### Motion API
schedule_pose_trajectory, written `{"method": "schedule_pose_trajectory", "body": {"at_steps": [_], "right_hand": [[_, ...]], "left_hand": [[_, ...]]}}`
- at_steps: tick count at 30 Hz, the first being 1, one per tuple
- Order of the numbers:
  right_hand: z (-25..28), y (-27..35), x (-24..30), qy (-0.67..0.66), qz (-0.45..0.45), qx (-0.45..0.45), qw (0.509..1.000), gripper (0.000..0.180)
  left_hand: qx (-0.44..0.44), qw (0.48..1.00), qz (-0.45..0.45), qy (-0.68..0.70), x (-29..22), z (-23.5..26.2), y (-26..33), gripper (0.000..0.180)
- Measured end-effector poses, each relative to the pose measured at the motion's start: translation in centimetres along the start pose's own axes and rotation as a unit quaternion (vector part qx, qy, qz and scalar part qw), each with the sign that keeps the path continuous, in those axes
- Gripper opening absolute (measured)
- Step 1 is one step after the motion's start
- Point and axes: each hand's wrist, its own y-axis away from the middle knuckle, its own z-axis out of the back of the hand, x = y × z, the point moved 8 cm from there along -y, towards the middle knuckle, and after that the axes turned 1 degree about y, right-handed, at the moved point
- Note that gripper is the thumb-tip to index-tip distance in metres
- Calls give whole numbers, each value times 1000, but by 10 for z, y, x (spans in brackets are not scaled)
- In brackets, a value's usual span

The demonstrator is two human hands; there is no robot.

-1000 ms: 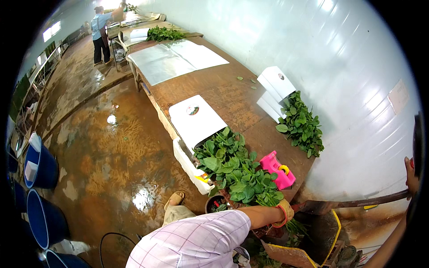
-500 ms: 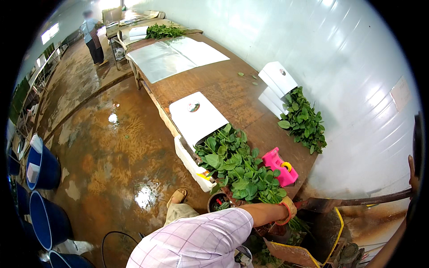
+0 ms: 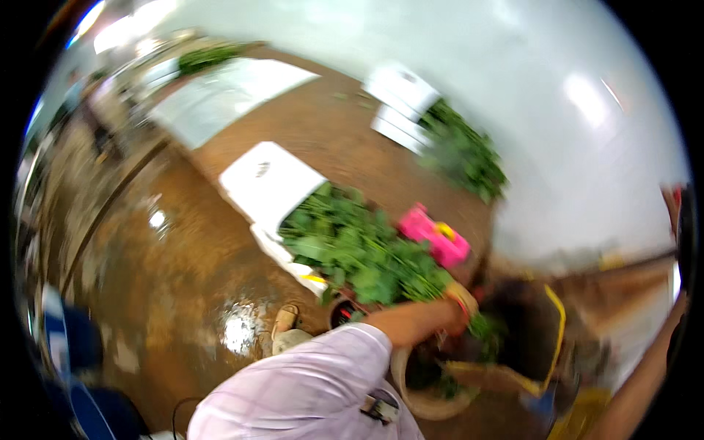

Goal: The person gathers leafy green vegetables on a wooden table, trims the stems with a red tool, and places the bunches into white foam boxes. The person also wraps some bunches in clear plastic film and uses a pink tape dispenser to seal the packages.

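Head view: near greens [image 3: 348, 246] are already half-wrapped by a white wrapper [image 3: 270, 183]; bare stems [image 3: 487, 328] are left, clamped by the left hand [image 3: 460, 299]; the right hand's [image 3: 671, 208] grip cannot be told.

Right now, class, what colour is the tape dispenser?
The tape dispenser is bright pink; it shows in the head view.

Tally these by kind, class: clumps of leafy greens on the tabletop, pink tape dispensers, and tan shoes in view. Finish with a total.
Clumps of leafy greens: 3 (near clump, wall-side clump, far clump)
Pink tape dispenser: 1
Tan shoe: 1
Total: 5
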Motion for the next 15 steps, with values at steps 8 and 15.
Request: {"method": "schedule_pose_trajectory", "body": {"at_steps": [8,15], "right_hand": [[7,75,27,-70,2,-33,997,68],[43,284,126,-50,-13,14,999,55]], "left_hand": [[-145,988,55,-22,50,12,21,24],[-71,995,51,-39,73,-3,18,29]]}}
